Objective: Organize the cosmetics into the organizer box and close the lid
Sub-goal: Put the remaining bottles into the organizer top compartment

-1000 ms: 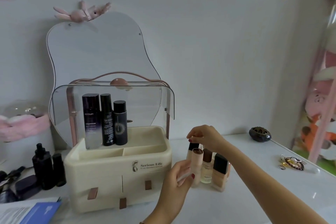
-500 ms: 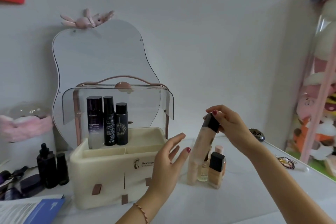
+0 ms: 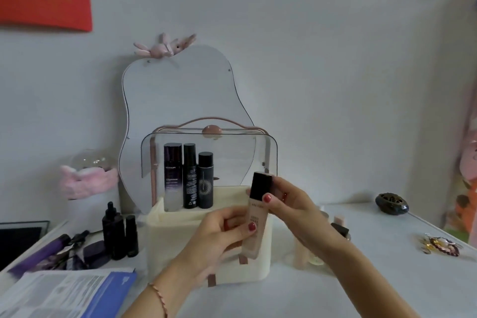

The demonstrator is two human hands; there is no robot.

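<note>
At frame centre a foundation bottle (image 3: 255,224) is gripped by both hands — left hand (image 3: 219,235) on the body, right hand (image 3: 289,204) at the black cap — before the organizer box (image 3: 180,237). Three dark bottles (image 3: 189,175) are held upright inside, left; its lid (image 3: 232,152) is raised.

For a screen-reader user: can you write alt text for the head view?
Both hands, left hand and right hand, hold a foundation bottle before a cream organizer box with its clear lid raised and three dark bottles inside.
</note>
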